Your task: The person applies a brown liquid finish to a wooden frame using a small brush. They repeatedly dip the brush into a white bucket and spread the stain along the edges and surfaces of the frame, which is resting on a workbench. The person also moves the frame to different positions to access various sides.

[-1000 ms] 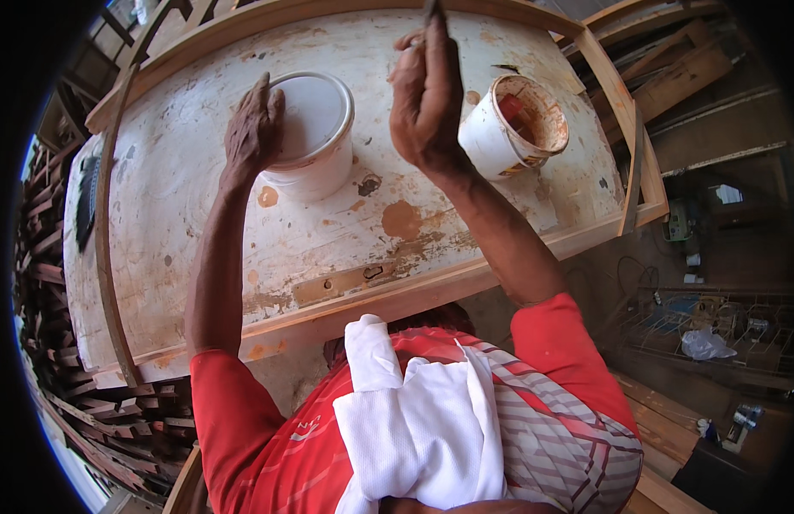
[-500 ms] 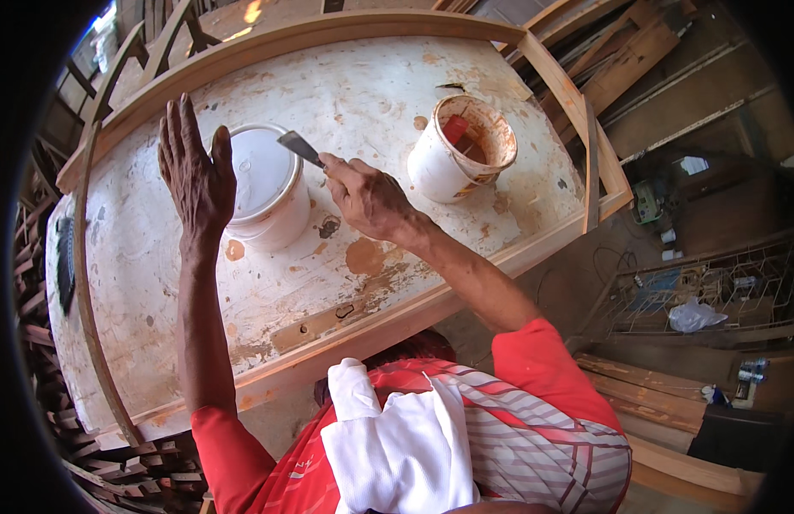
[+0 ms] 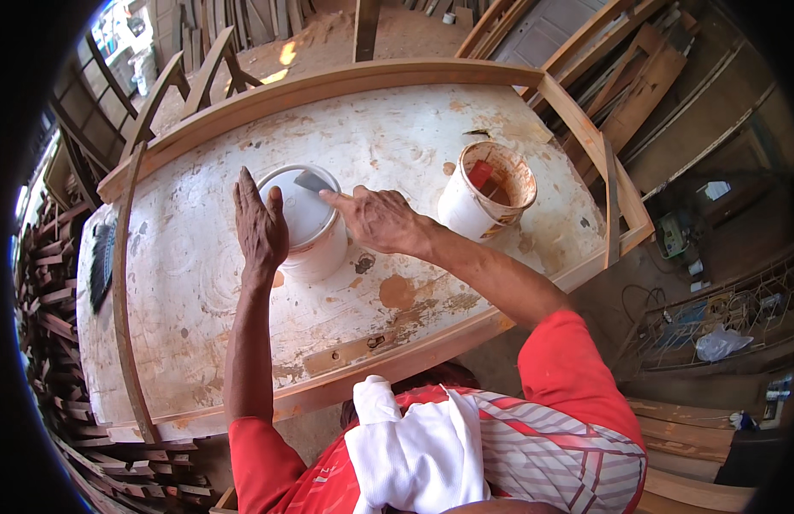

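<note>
A putty knife is gripped by its handle in my right hand, its flat blade over the right part of a pale lid. That lid tops a white bucket standing on the stained white tabletop. My left hand holds nothing. It is held on edge beside the bucket's left rim, fingers stretched upward and thumb apart; whether it touches the rim I cannot tell. To the right stands an open white bucket, smeared reddish-brown inside, with a red object in it.
A wooden frame borders the tabletop, with a thin slat crossing at the left. A dark brush-like object lies by that slat. Stacked wood fills the left; planks lean at the far right.
The view has shifted, so the table sits lower and further right. My left hand has come closer to the lidded bucket's side, fingers drawn together. The knife blade reaches further over the lid.
</note>
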Demonstrator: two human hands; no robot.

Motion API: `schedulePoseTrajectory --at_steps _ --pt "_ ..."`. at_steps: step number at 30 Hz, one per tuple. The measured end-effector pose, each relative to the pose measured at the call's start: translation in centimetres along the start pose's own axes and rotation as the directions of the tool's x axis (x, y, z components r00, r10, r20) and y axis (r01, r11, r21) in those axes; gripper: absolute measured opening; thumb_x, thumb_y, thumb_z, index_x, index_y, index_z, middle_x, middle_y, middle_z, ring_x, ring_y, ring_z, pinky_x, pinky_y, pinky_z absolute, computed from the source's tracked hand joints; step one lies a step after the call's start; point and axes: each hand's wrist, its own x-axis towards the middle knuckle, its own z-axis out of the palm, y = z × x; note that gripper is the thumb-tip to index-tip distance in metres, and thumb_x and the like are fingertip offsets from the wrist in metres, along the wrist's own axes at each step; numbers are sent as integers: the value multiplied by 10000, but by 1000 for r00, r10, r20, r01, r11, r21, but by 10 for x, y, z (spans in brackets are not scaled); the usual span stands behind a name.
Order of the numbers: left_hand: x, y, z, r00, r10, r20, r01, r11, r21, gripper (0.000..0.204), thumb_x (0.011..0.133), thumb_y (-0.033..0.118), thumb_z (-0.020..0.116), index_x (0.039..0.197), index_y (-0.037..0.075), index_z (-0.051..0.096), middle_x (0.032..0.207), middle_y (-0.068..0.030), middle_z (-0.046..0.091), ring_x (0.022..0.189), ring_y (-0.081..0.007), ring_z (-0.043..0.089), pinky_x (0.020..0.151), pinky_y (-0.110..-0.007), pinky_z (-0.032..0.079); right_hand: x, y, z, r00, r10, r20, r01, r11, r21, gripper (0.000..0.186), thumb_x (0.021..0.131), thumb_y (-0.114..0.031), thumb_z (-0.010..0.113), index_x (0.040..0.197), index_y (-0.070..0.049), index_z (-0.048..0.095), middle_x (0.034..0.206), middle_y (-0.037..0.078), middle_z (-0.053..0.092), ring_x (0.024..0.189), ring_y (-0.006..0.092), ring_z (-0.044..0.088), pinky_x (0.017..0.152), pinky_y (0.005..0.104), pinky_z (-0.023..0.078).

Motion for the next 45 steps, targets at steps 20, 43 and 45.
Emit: schedulePoseTrajectory --at_steps 20,43,45 --pt "30 28 -22 953 289 -88 -265 939 218 735 1117 535 381 1614 -7 368 1681 -230 347 1591 -366 261 1295 -512 156 -64 6 -7 984 170 -55 -168 985 25 547 1039 -178 560 1547 -3 459 959 277 715 802 409 742 719 490 610" --pt "56 21 -47 990 137 -24 -139 974 -178 934 1062 723 297 1664 11 242 1700 -266 281 1577 -402 286 1281 -439 233 -69 -25 13 918 114 -379 -7 962 272 552 1045 -106 548 1569 6 418 1112 268 691 974 406 724 799 454 614" --pt "59 46 -62 988 148 -45 -154 966 -208 856 1080 692 291 1648 53 332 1673 -245 360 1564 -386 322 1266 -441 264 -87 -20 23 975 188 -120 -165 969 184 562 1029 -113 575 1563 -9 431 1061 249 688 912 395 723 755 462 609"
